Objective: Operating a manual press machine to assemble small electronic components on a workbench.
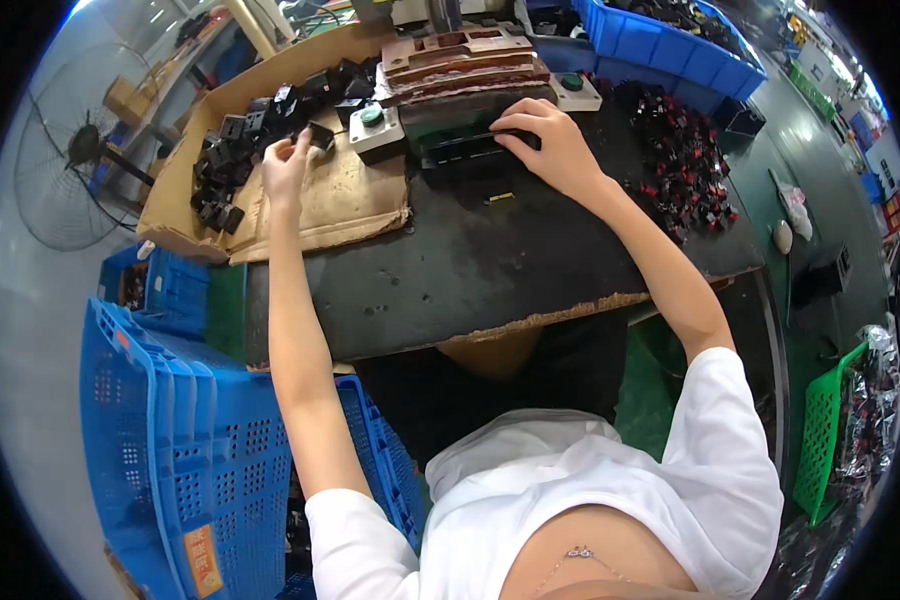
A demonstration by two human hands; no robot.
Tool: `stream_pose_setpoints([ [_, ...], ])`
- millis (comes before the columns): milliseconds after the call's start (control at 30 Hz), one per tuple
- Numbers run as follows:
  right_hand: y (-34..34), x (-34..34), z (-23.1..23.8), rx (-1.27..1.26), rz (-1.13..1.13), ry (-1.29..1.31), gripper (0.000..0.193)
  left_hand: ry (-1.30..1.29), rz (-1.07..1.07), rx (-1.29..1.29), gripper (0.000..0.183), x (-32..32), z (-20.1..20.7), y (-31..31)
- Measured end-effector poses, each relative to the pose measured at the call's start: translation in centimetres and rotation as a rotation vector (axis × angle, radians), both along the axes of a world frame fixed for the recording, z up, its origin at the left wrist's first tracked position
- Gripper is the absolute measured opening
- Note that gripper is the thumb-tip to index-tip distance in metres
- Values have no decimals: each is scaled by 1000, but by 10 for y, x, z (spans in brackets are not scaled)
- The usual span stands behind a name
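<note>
My left hand (286, 172) is over the cardboard tray, its fingertips pinched on a small black plastic housing (321, 137). Several similar black housings (255, 122) lie heaped beyond and beside it. My right hand (555, 145) reaches to a long black slotted fixture (465, 150) at the front of the press. Its thumb and forefinger close together at the fixture's right part; whatever sits between them is too small to make out. Above the fixture is the layered, worn press block (465, 65).
Button boxes with green buttons flank the press, one left (375, 128) and one right (576, 92). Small black-and-red parts (680, 150) are piled at right. The cardboard tray (355, 205) has raised walls. Blue crates (210, 440) stand at lower left; a blue bin (660, 50) sits behind.
</note>
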State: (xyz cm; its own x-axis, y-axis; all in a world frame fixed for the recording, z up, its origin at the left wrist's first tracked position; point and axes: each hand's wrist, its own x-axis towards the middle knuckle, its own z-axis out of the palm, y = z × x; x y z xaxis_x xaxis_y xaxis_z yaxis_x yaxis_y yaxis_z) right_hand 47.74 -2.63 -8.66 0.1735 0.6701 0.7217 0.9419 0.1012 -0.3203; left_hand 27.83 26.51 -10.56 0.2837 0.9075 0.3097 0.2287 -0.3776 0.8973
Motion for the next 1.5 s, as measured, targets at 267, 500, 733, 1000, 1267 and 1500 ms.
stream_pose_setpoints([
  [267, -5, -8, 15, 22, -26, -9, 15, 649, 46, 329, 90, 7, -3, -8],
  [500, 6, -26, 42, 93, 68, -171, 20, 651, 48, 373, 73, 15, -13, -16],
  [733, 69, 31, 78, 90, -98, -415, 23, 759, 14, 467, 64, 11, -9, -17],
  [1000, 94, 79, 70, -268, -62, -325, 27, 470, 52, 588, 39, 5, -15, -11],
  [1267, 57, 108, 66, -182, 5, -222, 26, 436, 135, 571, 41, 3, -19, -2],
  [1500, 70, 90, 73, -72, -7, -266, 26, 441, 108, 448, 51, 0, -8, -8],
])
